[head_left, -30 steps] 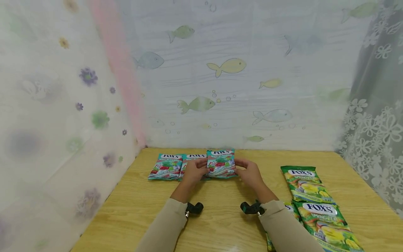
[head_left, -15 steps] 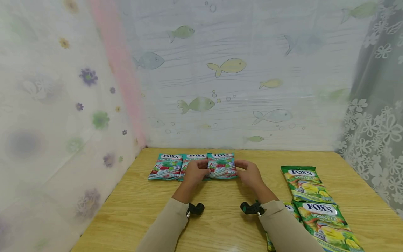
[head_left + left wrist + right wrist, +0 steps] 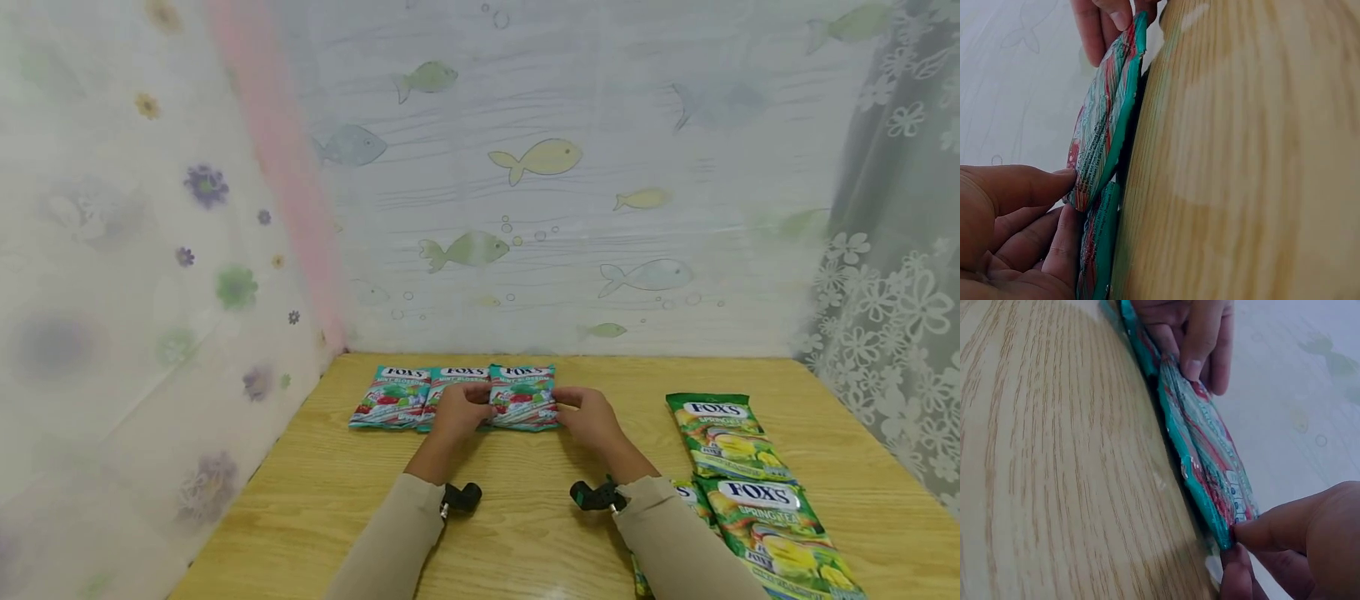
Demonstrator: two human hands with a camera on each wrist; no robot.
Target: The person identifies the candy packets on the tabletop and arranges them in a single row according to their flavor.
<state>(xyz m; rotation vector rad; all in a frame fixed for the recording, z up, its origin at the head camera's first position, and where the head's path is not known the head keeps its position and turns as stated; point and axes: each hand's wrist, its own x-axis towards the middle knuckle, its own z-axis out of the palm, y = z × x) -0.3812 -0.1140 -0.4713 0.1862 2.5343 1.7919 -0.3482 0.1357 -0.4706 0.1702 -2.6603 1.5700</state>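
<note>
A teal Fox's Mint Blossom candy bag [image 3: 522, 398] lies nearly flat at the far side of the table, third in a row. My left hand [image 3: 461, 412] pinches its left edge; in the left wrist view the thumb [image 3: 1047, 186] presses on top, fingers below. My right hand [image 3: 591, 417] pinches the opposite edge, the thumb [image 3: 1279, 522] on the wrapper with fingertips under it. Left of it lie two matching bags, a middle candy bag [image 3: 456, 377] partly covered by my left hand and an outer candy bag [image 3: 393, 398]. The held bag's left edge overlaps the middle one.
On the right lie green Fox's Spring Tea bags: a far one [image 3: 723, 437], a nearer one [image 3: 780, 533], and a third [image 3: 686, 496] mostly hidden under my right sleeve. Printed curtains [image 3: 555, 283] rise behind the wooden table [image 3: 525, 533].
The held candy bag has come down from a slight tilt to lie flatter, level with its row. Both hands keep their pinch and have barely moved. The other bags stay put.
</note>
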